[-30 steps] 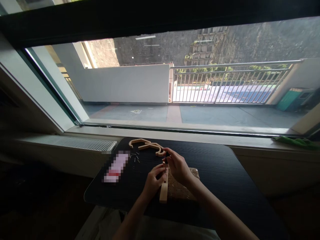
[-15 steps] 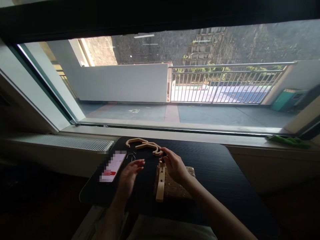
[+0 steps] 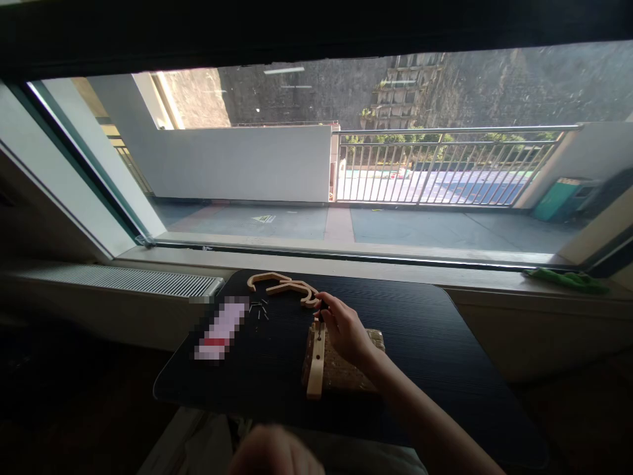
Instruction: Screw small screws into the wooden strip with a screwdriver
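Note:
My right hand (image 3: 346, 333) is closed around the dark handle of a screwdriver (image 3: 323, 307). Its thin shaft points down to a hole in a pale wooden hook piece (image 3: 315, 382), which lies along the left side of a brown, rough-surfaced block (image 3: 349, 375). A second hole shows lower on the wood. At the bottom edge of the view, close to my lap, my left hand (image 3: 274, 452) is blurred and partly cut off, so its fingers cannot be made out.
More curved wooden hooks (image 3: 289, 287) lie at the back of the black table (image 3: 435, 356). Several small screws (image 3: 259, 309) are scattered beside a phone with a pixelated screen (image 3: 221, 330). Behind the table are a window sill (image 3: 376, 269), a radiator (image 3: 128, 280) and a green cloth (image 3: 568, 280).
My left hand has pulled back from above the table, left of the block, down to the bottom edge of the view. My right hand stays in place with the screwdriver.

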{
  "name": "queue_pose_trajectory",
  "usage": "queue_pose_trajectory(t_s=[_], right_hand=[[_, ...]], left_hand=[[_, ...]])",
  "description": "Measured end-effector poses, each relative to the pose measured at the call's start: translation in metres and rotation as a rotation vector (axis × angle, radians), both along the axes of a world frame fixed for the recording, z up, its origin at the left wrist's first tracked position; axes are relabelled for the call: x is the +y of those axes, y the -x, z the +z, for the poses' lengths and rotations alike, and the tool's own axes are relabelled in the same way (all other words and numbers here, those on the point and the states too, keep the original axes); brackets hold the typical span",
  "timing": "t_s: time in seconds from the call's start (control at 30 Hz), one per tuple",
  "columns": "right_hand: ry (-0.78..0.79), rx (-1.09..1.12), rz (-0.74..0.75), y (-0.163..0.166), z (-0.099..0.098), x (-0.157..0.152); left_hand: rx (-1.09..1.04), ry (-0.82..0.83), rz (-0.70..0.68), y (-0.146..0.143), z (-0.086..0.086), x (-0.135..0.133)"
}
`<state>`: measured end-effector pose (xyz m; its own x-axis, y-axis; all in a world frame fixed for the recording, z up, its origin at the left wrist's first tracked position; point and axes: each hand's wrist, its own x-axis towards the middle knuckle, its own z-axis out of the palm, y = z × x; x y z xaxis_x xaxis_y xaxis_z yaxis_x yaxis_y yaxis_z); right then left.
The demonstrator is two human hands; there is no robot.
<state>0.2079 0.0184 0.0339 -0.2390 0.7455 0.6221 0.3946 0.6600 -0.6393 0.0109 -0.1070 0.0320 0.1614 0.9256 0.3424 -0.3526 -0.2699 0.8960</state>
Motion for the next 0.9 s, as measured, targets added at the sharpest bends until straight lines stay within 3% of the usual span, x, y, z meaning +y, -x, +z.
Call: queue_pose_trajectory(t_s=[0.07,0.1,0.13,0.2,0.3,0.47,0.9], right_hand=[[0.001,-0.001,0.007,0.000,-0.001,0.000],[-0.004,-0.002,0.009,0.000,-0.002,0.001],[-0.010,-0.004,0.011,0.000,-0.002,0.001],[-0.025,-0.013,0.006,0.001,-0.002,0.001],[-0.045,-0.026,-0.008,0.002,-0.002,0.000],[-0.029,0.017,-0.021,0.001,-0.004,0.000],[-0.008,-0.008,-0.036,0.001,-0.005,-0.001]], left_hand=[[-0.009,0.041,0.109,-0.018,-0.007,0.027],[0.041,0.063,0.302,-0.024,-0.011,0.042],[0.158,0.070,0.448,-0.029,-0.015,0.057],[0.414,0.036,0.515,-0.035,-0.025,0.083],[0.556,-0.094,0.488,-0.038,-0.041,0.107],[0.610,-0.232,0.344,-0.042,-0.060,0.116],[0.529,-0.171,0.318,-0.046,-0.084,0.120]])
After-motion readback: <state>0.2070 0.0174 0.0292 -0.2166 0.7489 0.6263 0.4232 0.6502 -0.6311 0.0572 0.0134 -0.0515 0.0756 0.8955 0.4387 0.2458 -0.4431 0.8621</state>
